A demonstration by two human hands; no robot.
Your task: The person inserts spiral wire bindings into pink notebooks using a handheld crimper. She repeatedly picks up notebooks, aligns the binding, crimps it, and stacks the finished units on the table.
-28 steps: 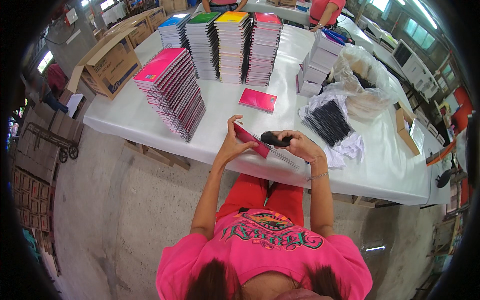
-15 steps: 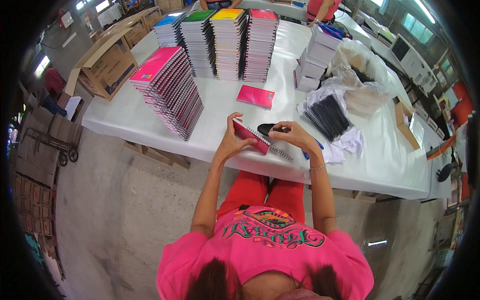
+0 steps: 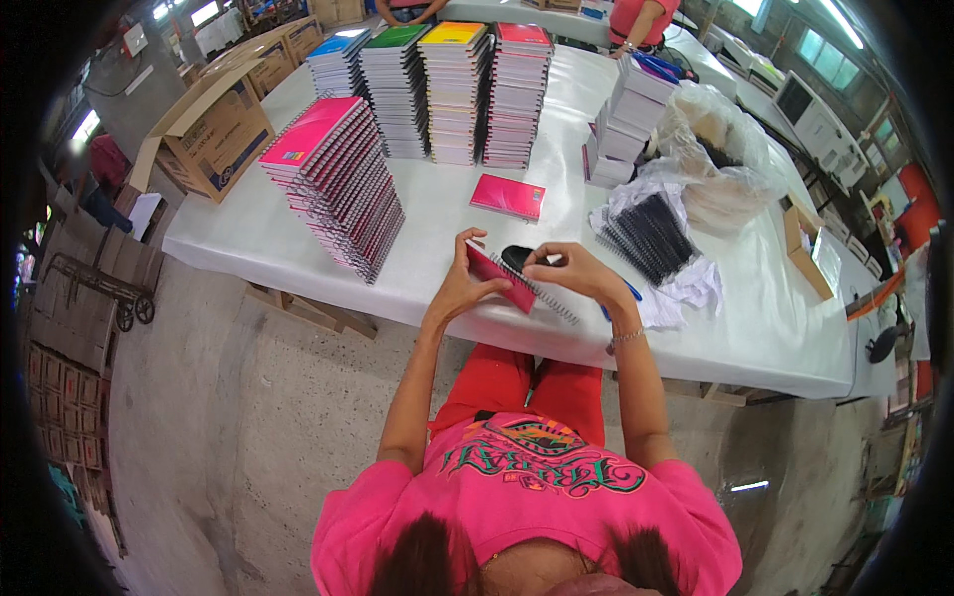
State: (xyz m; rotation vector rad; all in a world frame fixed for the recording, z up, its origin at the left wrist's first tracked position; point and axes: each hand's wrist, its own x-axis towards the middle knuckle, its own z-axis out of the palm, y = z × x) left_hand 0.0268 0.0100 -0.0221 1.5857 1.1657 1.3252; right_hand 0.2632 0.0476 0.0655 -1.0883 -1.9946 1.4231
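Pink notebook [image 3: 486, 266] is pinched by left hand [image 3: 458, 292], right hand [image 3: 584, 271] of unclear grip, shirt [image 3: 542, 512] lettered green.

Cardboard box [image 3: 224, 139], wheeled cart [image 3: 105, 279]

I count one half-coiled notebook [image 3: 505, 282] in my left hand [image 3: 461, 286] and one flat pink notebook [image 3: 507, 198] beyond it. Five notebook stacks [image 3: 343, 179] stand beyond or left of that hand. Right of my right hand [image 3: 581, 270]: one plastic bag [image 3: 730, 184].

Your white-covered table [image 3: 427, 199] carries five notebook stacks [image 3: 454, 99], one flat pink notebook [image 3: 506, 197], a clear plastic bag [image 3: 717, 194], and crumpled white wrapping [image 3: 698, 295] beneath black coils [image 3: 651, 238].
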